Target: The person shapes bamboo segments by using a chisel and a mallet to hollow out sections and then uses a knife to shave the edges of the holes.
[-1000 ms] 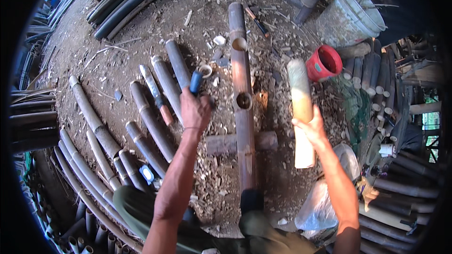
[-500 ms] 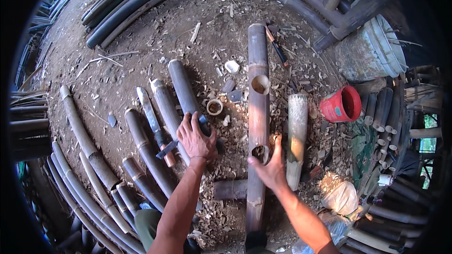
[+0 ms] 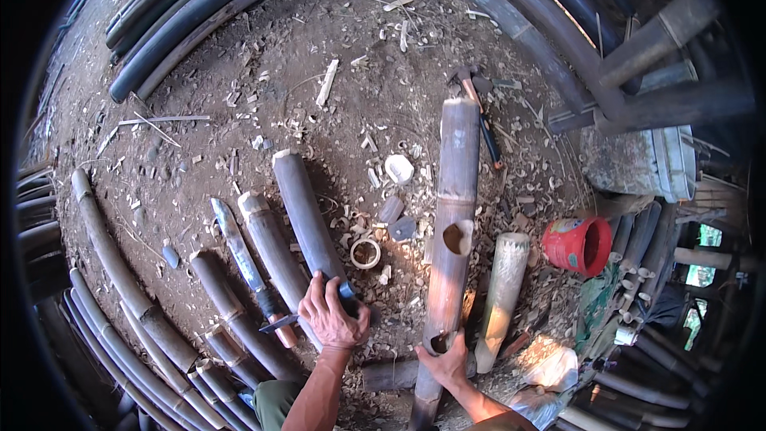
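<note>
A long bamboo tube (image 3: pixel 455 152) with two cut openings lies lengthwise before me, its near part resting across a short dark bamboo piece (image 3: pixel 383 377). My right hand (image 3: pixel 448 365) grips the tube's right side beside the lower opening (image 3: pixel 440 342), thumb at its rim. On the left, my left hand (image 3: pixel 333 315) is closed over the near part of a dark bamboo pole (image 3: pixel 302 199). A dark blue patch shows next to its fingers; what it is I cannot make out. Close by lies a machete (image 3: pixel 235 243) with a dark-and-orange handle.
A pale bamboo piece (image 3: pixel 504 295) and a red bucket (image 3: pixel 576 246) stand to the right. Beyond the tube lies a hammer (image 3: pixel 481 116). A bamboo ring (image 3: pixel 365 254), wood chips and several poles (image 3: pixel 112 239) litter the dirt floor. A large pale bucket (image 3: pixel 638 161) sits far right.
My right hand has closed from a spread grip onto the tube by the lower opening. My left hand keeps its place on the pole. The whole view has shifted, with things lower in the picture.
</note>
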`<state>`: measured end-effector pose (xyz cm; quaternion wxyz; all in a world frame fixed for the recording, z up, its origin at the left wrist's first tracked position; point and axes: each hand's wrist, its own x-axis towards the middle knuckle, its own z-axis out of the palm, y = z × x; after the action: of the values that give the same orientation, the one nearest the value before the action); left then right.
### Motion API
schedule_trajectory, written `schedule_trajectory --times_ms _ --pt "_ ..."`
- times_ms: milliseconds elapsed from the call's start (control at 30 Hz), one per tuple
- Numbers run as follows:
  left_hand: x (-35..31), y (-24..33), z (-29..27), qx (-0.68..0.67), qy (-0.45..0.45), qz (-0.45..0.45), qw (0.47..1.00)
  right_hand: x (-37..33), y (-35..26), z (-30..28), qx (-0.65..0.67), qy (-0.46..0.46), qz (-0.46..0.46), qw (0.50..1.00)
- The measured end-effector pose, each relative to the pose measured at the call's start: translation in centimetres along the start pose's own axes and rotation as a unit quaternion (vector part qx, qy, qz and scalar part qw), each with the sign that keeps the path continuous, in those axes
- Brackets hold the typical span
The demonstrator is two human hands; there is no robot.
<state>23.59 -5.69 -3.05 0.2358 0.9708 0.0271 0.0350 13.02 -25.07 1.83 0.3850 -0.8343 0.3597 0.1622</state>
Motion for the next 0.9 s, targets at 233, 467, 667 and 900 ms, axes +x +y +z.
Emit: schedule_trajectory --times_ms 233,467,667,900 --pt "0.4 0.1 -0.3 -0.012 -0.012 -0.001 1.0 -0.1 -0.3 -0.1 -0.014 0.006 -0.005 1.0" --pt "0.7 0.3 -0.2 0.002 0.0 0.003 1.0 -0.2 -0.5 0.5 -0.042 0.011 0.021 0.999" --pt "0.3 0.3 0.0 0.017 0.009 0.017 1.0 -0.5 -0.9 0.3 -0.016 0.019 0.025 0.999" --pt "0.0 0.8 0.3 0.043 0.022 0.005 0.999 -0.9 -1.8 0.5 -0.028 0.024 0.049 0.998"
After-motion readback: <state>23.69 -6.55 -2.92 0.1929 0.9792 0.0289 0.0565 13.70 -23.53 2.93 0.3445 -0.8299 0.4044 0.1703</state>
